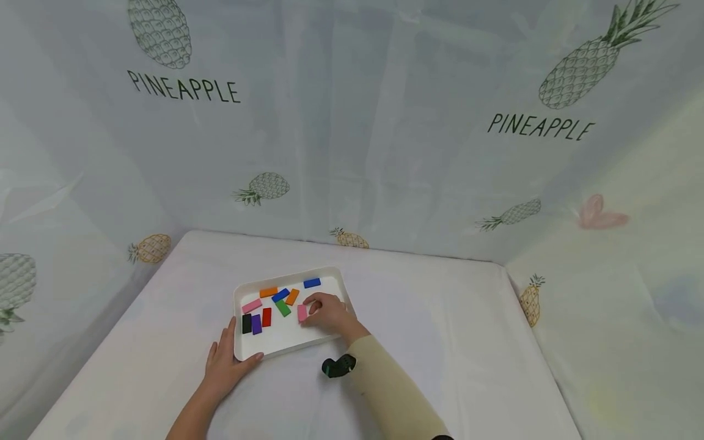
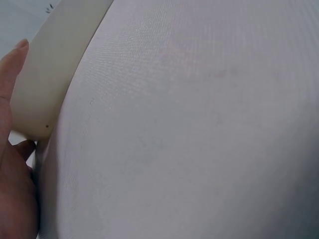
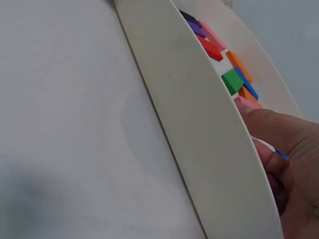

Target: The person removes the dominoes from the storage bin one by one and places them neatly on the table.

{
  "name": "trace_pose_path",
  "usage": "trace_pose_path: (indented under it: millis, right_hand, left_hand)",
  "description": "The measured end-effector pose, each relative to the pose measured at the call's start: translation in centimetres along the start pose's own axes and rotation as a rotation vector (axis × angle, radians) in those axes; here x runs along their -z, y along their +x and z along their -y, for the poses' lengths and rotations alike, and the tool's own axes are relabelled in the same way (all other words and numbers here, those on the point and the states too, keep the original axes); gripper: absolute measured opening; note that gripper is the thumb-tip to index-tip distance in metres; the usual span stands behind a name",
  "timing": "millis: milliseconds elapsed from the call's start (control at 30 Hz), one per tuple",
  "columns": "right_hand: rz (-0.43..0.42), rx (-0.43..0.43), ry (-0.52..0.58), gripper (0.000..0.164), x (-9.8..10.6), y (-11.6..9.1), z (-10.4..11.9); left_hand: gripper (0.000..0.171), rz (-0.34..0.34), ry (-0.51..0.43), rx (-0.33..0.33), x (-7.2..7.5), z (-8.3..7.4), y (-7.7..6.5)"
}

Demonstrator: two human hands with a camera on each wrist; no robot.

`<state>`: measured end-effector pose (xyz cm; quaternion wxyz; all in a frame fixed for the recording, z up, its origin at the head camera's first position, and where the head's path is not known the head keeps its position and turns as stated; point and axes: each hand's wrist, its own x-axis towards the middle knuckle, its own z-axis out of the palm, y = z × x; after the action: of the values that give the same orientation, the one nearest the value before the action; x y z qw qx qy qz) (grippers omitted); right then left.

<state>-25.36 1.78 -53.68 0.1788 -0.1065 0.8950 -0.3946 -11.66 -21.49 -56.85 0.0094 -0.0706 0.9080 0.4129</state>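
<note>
A white rectangular tray (image 1: 288, 339) lies on the table with several small coloured blocks in it. My right hand (image 1: 330, 313) reaches over the tray's right part and pinches a pink block (image 1: 302, 313) between thumb and fingers. In the right wrist view the tray wall hides part of that hand, and only a bit of the pink block (image 3: 246, 102) shows by the thumb. With fingers extended and spread, my left hand (image 1: 224, 365) rests against the tray's near left corner, thumb along the front edge. The left wrist view shows its fingers beside the tray wall (image 2: 47, 74).
Left of the pinched block lie a green block (image 1: 283, 307), a red block (image 1: 266, 317), a purple block (image 1: 256, 324), a black block (image 1: 247, 323) and another pink one. Orange and blue blocks sit toward the back. A pineapple-print cloth (image 1: 352, 153) hangs behind the table.
</note>
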Motion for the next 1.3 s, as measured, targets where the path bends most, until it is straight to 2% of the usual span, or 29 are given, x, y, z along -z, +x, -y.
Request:
trace_pose_path:
  millis: [167, 333, 467, 700, 900, 1067, 1167, 1300]
  right_hand:
    - [0.044, 0.066, 0.084, 0.038, 1.8, -1.1, -0.5]
    - [0.015, 0.117, 0.184, 0.043, 4.1, -2.4, -1.2]
    - [-0.024, 0.122, 0.228, 0.047, 6.2, -3.5, -1.7]
    - [-0.079, 0.096, 0.23, 0.048, 9.0, -4.1, -3.2]
    - [-0.145, 0.102, 0.239, 0.046, 9.6, -3.7, -5.6]
    - [-0.221, 0.082, 0.267, 0.048, 9.5, -3.1, -8.4]
    - [-0.256, 0.05, 0.293, 0.048, 9.2, -2.8, -10.3]
    - [-0.288, 0.05, 0.306, 0.047, 9.0, -2.3, -11.9]
  left_hand:
    - [0.116, 0.023, 0.009, 0.002, 0.0, -0.2, 0.1]
    - [0.116, 0.024, 0.011, -0.001, 0.1, -0.2, -0.1]
    - [0.117, 0.033, 0.014, -0.005, 0.0, -0.2, 0.0]
    - [0.121, 0.062, 0.026, 0.041, 0.1, -0.2, 0.1]
    - [0.121, 0.058, 0.03, 0.039, 0.3, 0.0, 0.3]
    - [0.12, 0.067, 0.019, 0.025, 0.4, -0.2, 0.5]
    - [0.122, 0.085, 0.011, 0.034, 0.4, -0.2, 0.6]
    - [0.123, 0.099, 0.016, 0.047, 0.5, -0.1, 0.5]
